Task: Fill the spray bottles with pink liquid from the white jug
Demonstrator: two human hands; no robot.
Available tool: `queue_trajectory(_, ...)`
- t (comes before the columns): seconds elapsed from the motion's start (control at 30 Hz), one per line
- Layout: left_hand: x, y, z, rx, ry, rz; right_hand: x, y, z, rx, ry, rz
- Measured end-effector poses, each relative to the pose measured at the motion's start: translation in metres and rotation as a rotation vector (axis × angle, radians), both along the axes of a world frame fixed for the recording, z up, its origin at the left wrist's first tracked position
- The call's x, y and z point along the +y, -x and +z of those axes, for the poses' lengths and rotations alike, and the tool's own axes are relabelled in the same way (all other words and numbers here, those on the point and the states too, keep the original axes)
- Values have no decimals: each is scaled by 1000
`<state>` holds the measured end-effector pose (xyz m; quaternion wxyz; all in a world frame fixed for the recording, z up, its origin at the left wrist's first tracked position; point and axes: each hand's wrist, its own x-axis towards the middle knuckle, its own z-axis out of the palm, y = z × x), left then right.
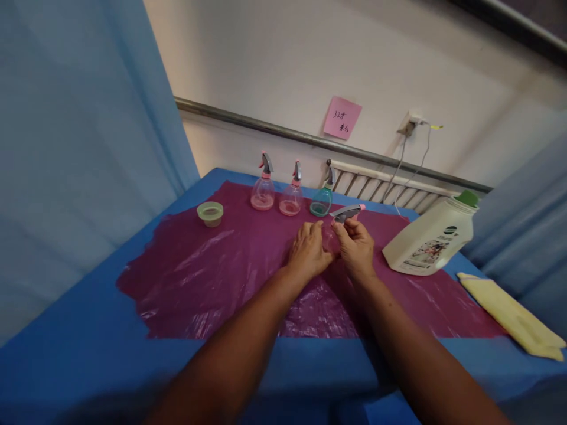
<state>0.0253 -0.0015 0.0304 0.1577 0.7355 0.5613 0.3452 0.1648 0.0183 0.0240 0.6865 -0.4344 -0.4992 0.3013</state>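
Observation:
In the head view a clear pinkish spray bottle (330, 238) stands between my two hands, largely covered by them. My left hand (309, 248) curls around its left side. With thumb and fingers, my right hand (357, 245) grips the grey and pink trigger spray head (348, 212) at the bottle's neck. Whether the head is fully seated is hidden by my fingers. Behind my hands stand a spray bottle with pink liquid (262, 199), another with redder liquid (290, 206) and a green spray bottle (321, 202), all upright with trigger heads.
At the left sits a small pale green tub (210, 213). A large white jug (429, 236) with a green cap leans at the right, near a folded yellow cloth (511, 313). Purple plastic sheeting (186, 283) covers the blue table. A wall and pipe (283, 131) bound the back.

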Motion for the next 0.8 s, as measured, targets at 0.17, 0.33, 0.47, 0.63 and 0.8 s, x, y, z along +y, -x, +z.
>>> queue_trajectory(0.17, -7, 6, 9, 0, 49, 2, 1, 4, -2, 30, -4, -66)
queue_trajectory(0.33, -9, 9, 8, -42, 36, 5, 4, 10, -1, 54, -6, -105)
queue_trajectory(0.47, -8, 8, 6, -66, 26, -2, 5, 17, 1, 77, -5, -109)
queue_trajectory(0.63, -11, 7, 7, -30, 67, 38, 4, 19, 8, -8, 64, -88)
queue_trajectory(0.8, -12, 6, 4, 12, 63, 79, -2, 13, 13, -99, 82, -95)
